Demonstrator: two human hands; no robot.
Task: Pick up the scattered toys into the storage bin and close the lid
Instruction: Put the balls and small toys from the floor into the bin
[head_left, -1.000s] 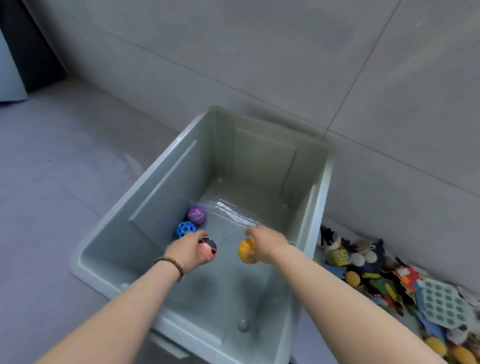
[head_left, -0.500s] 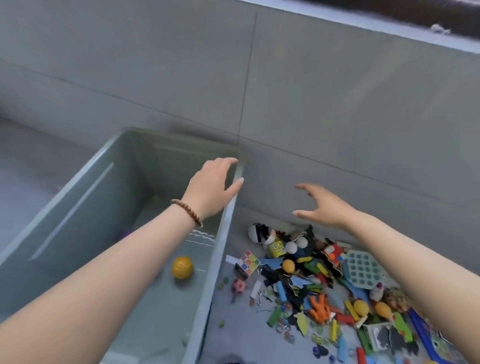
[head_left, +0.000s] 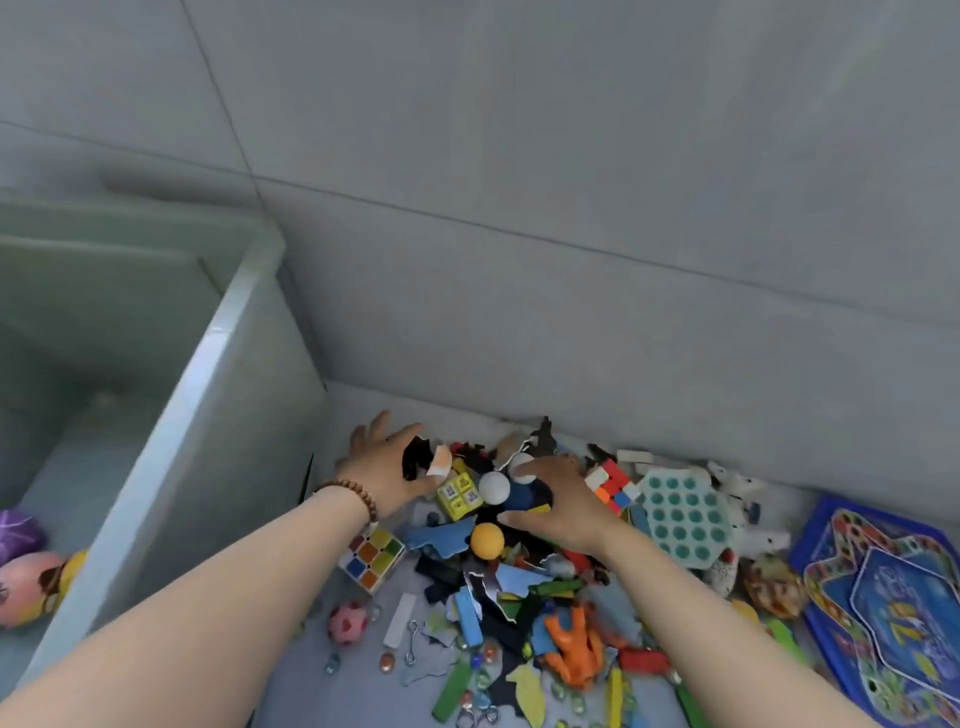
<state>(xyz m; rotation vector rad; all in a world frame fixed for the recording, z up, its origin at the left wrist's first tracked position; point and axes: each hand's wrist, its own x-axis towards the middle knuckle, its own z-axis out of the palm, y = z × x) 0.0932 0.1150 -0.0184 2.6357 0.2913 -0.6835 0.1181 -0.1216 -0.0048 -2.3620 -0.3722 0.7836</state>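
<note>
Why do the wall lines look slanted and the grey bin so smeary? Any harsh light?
Head view: the wide lens tilts the wall seams; the bin rim and the balls inside are smeared, probably by head motion; the toy pile is sharper; light is even, with faint shadows and no glare.

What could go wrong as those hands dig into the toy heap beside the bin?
The white ball and orange ball lie loose between the left hand and right hand; a scoop may send them rolling away.
Small marbles sit at the pile's near edge and could easily be missed.
The storage bin has a tall wall beside the pile, so loose pieces might spill in transit.
</note>
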